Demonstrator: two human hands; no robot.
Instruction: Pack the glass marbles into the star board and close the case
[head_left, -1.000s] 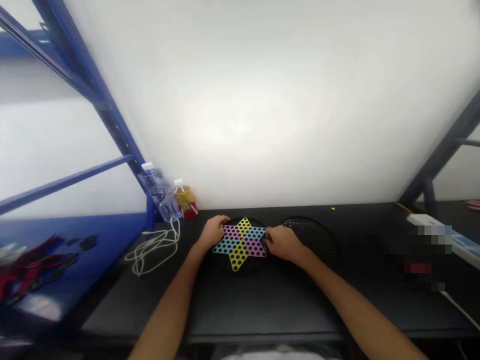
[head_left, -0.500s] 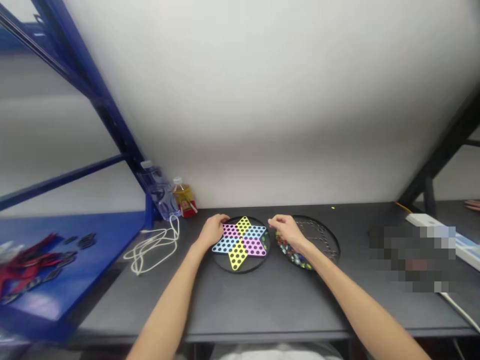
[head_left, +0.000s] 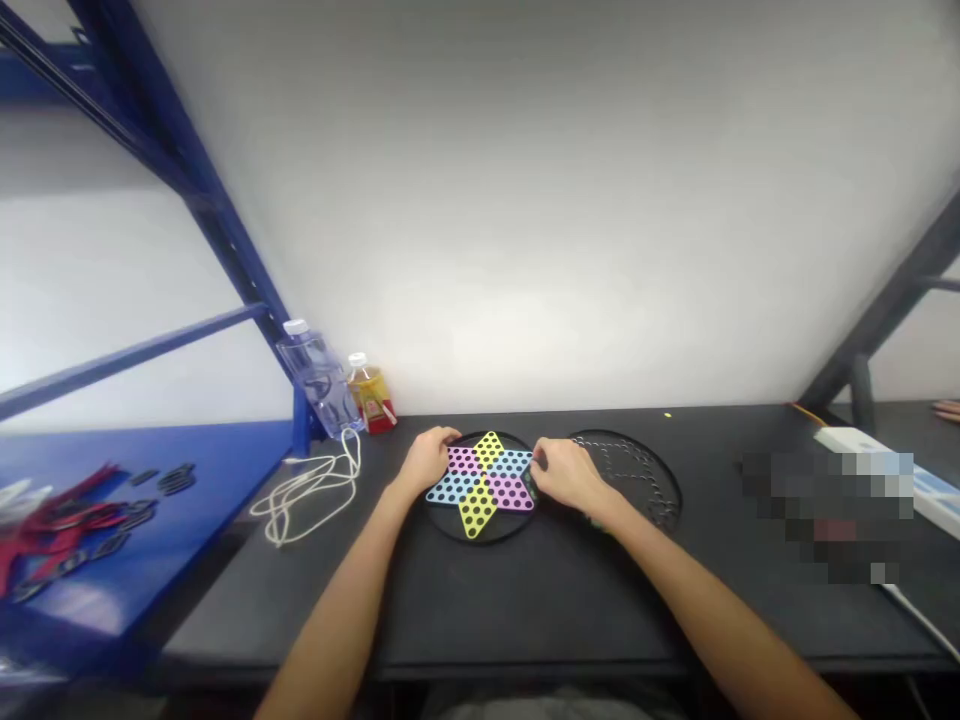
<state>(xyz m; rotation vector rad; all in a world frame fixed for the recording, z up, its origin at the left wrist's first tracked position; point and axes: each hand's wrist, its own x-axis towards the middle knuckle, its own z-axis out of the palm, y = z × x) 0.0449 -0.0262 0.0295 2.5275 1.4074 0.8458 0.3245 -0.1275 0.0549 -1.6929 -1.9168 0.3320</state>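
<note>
My left hand (head_left: 427, 460) rests at the left edge of a round black Chinese checkers board with a pink, yellow and blue perforated star (head_left: 477, 508), holding nothing I can see. My right hand (head_left: 566, 477) is curled at the star's right tip, its fingertips touching a few glass marbles (head_left: 529, 485) there. Whether it holds a marble is hidden. To its right lies a second round black board (head_left: 637, 472) with a dotted hole pattern. My right wrist covers most of the marbles on that board.
A water bottle (head_left: 319, 380) and a juice bottle (head_left: 370, 395) stand at the back left, with a loose white cord (head_left: 307, 490) in front of them. A blue shelf (head_left: 75, 520) holds red and black items. A white power strip (head_left: 862, 438) sits at the right, beside a blurred patch.
My right hand has moved left from above the marbles on the second board to the star's right tip, and its wrist now covers those marbles. My left hand has not moved.
</note>
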